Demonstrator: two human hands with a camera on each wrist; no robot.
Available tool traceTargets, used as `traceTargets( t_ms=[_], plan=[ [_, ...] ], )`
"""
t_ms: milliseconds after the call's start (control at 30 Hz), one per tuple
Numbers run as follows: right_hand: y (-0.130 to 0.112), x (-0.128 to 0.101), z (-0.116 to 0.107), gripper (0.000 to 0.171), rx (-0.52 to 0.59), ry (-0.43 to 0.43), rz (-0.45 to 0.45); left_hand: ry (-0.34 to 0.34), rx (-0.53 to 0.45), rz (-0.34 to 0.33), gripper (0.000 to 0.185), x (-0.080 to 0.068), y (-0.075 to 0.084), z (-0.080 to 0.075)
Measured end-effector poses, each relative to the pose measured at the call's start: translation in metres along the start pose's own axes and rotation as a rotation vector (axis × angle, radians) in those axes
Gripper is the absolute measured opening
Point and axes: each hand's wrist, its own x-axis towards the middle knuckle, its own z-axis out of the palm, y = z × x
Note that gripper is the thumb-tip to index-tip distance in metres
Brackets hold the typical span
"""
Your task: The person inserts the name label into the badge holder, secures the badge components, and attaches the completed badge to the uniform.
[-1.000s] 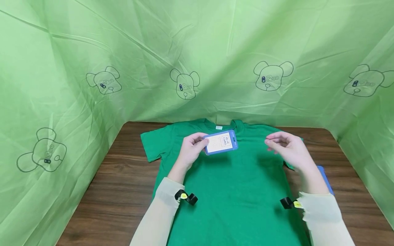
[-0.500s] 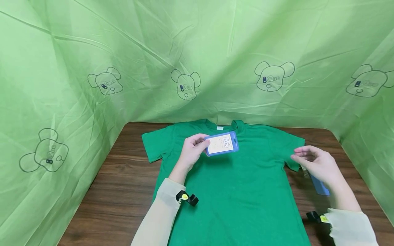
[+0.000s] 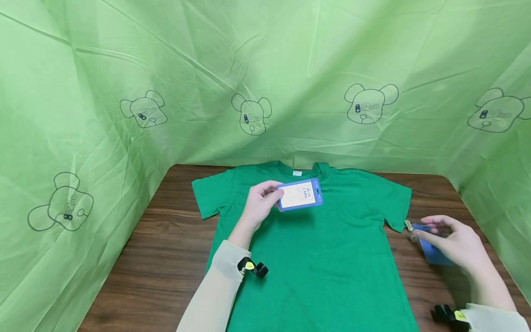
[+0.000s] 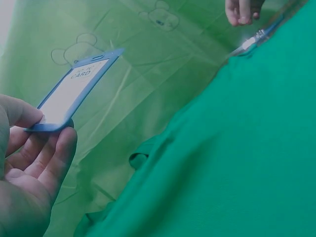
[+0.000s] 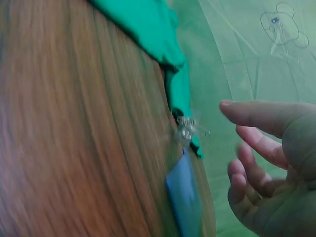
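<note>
A green T-shirt lies flat on the wooden table, collar to the back. My left hand holds a blue ID card holder by its left end, a little above the shirt's chest; the same ID card holder shows pinched between thumb and fingers. My right hand hovers with relaxed fingers over a blue strap with a metal clip, which lie on the table beside the shirt's right sleeve. The right wrist view shows the blue strap and metal clip apart from my fingers.
Green cloth with bear drawings hangs on the back and both sides of the table. Bare wood shows to the left and right of the shirt.
My right hand has swung from above the shirt's right shoulder out to the right and down, over the blue strap. The left hand with the card holder has stayed in place.
</note>
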Motion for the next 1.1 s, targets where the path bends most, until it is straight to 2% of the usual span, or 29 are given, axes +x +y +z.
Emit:
traceTargets(
  t_ms=[267, 467, 667, 800, 1100],
  plan=[
    [0.013, 0.003, -0.013, 0.079, -0.115, -0.062, 0.025, 0.002, 0.027, 0.003, 0.018, 0.001, -0.001, -0.001],
    [0.022, 0.004, -0.018, 0.095, -0.148, -0.152, 0.095, -0.01, 0.023, 0.01, 0.019, 0.001, -0.001, 0.0],
    [0.033, 0.006, -0.018, 0.103, -0.149, -0.215, 0.104, -0.011, 0.011, 0.009, 0.019, 0.0, -0.002, 0.0],
    [0.036, 0.005, -0.015, 0.101, -0.133, -0.188, 0.107, -0.008, 0.011, 0.013, 0.019, 0.0, -0.003, 0.001],
    [0.04, 0.004, -0.014, 0.072, -0.118, -0.086, 0.018, -0.012, 0.023, 0.014, 0.018, 0.0, -0.003, 0.002]
  ],
)
